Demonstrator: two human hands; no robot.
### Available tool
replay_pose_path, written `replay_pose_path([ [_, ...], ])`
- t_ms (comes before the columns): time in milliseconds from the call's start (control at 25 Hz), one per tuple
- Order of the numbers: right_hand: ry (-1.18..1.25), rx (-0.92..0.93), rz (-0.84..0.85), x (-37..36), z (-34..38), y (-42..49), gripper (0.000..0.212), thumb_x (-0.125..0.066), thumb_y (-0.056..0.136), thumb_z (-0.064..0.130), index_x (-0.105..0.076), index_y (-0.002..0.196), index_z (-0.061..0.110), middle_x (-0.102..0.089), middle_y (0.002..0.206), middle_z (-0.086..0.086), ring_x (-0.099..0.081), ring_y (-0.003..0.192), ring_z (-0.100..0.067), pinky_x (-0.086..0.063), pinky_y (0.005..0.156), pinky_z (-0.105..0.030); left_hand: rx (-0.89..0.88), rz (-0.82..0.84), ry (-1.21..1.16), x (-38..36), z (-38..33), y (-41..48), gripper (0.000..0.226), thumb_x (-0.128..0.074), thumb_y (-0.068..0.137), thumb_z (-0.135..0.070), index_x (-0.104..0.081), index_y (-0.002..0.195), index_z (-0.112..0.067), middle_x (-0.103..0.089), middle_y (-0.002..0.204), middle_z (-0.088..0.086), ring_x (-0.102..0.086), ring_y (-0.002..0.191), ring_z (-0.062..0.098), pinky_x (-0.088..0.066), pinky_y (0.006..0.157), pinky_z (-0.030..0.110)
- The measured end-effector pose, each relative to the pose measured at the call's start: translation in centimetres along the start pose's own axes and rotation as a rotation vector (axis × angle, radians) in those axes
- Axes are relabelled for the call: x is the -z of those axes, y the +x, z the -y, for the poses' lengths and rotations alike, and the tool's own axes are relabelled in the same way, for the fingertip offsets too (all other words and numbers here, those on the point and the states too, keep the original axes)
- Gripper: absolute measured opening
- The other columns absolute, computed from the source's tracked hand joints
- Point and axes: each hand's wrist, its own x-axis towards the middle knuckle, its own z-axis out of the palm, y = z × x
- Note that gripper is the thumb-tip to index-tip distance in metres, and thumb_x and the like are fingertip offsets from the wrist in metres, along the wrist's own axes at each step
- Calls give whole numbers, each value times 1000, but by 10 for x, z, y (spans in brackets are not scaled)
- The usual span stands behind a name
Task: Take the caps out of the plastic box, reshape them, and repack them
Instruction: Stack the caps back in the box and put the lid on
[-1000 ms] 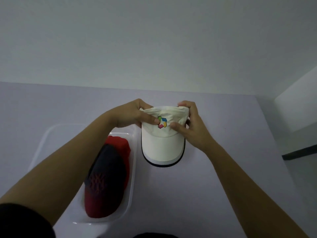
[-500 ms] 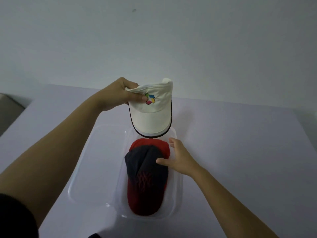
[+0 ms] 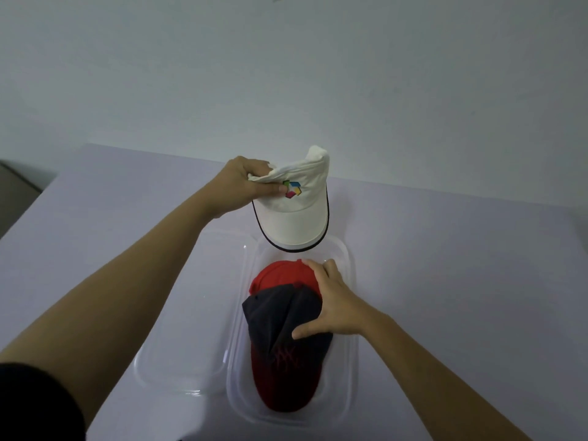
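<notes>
Left hand [image 3: 245, 183] pinches white cap [image 3: 296, 218] at 12 o'clock | right hand [image 3: 334, 303], fingers spread, presses dark cap [image 3: 280, 313] in plastic box [image 3: 350, 361] | step: probably repacking | next: lay white cap on top

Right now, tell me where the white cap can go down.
Bare lilac table right of the clear plastic box, out to the table edge; also the clear lid left of the box. Crowded: the box, filled by a red cap, a navy-and-red cap and the right hand.
</notes>
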Motion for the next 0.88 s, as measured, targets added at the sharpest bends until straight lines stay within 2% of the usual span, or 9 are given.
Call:
replay_pose_path([
  [80, -50, 59, -17, -2, 3, -6, 128, -81, 48, 64, 5, 141, 46, -17, 123, 14, -34, 120, -19, -41, 103, -45, -48, -15, 39, -11, 11, 4, 14, -78, 74, -20, -73, 77, -7, -66, 90, 18, -62, 83, 27, -46, 72, 42],
  [200, -102, 141, -28, -1, 9, -15, 126, -79, 54, 63, 9, 143, 44, -13, 127, 16, -26, 124, -14, -32, 109, -39, -162, 76, 152, -29, 24, 3, 13, -76, 72, -33, -72, 66, -24, -66, 84, 19, -62, 81, 36, -51, 72, 51],
  [320, -146, 187, -40, -1, 12, -21, 125, -77, 57, 64, 8, 145, 38, -8, 132, 17, -20, 125, -9, -27, 110, -34, -159, 266, 200, -39, 40, -2, 31, -76, 74, -38, -73, 68, -8, -65, 77, 13, -59, 77, 37, -48, 70, 52],
  [440, -153, 189, -51, -3, 10, -22, 124, -76, 57, 66, 7, 145, 39, -7, 134, 18, -18, 129, -11, -24, 112, -35, -94, 345, 257, -47, 45, -5, 31, -75, 72, -41, -76, 72, -11, -59, 68, 13, -54, 66, 32, -45, 63, 49],
  [560, -183, 216, -50, -5, 11, -22, 123, -75, 58, 66, 7, 146, 38, -8, 135, 14, -16, 129, -10, -20, 111, -30, -140, 405, 361, -52, 38, -6, 26, -75, 73, -36, -74, 65, -11, -57, 58, 9, -49, 56, 26, -44, 60, 45],
  [640, -210, 239, -53, -6, 13, -23, 121, -74, 60, 65, 7, 146, 37, -8, 133, 15, -16, 127, -10, -16, 108, -25, -49, 415, 357, -49, 29, -6, 21, -77, 73, -34, -75, 65, -14, -59, 60, 10, -47, 56, 18, -41, 58, 35],
  [720, -221, 249, -68, -6, 13, -24, 120, -73, 61, 65, 8, 145, 38, -7, 130, 17, -16, 127, -11, -15, 106, -23, 58, 416, 313, -46, 25, -8, 17, -78, 71, -36, -76, 67, -20, -64, 68, 11, -49, 61, 13, -40, 64, 31],
  [800, -219, 265, -86, -7, 12, -25, 117, -74, 61, 65, 10, 141, 44, -7, 129, 17, -17, 125, -11, -16, 106, -24, 100, 417, 262, -45, 21, -11, 10, -79, 72, -32, -75, 63, -31, -64, 64, 0, -51, 62, 8, -39, 65, 28],
  [880, -227, 310, -112, -8, 12, -28, 111, -74, 62, 63, 11, 133, 52, -10, 126, 15, -18, 118, -8, -19, 103, -24, 86, 427, 235, -45, 14, -13, 26, -79, 74, -25, -70, 56, -42, -60, 57, -13, -50, 58, 2, -38, 63, 21],
])
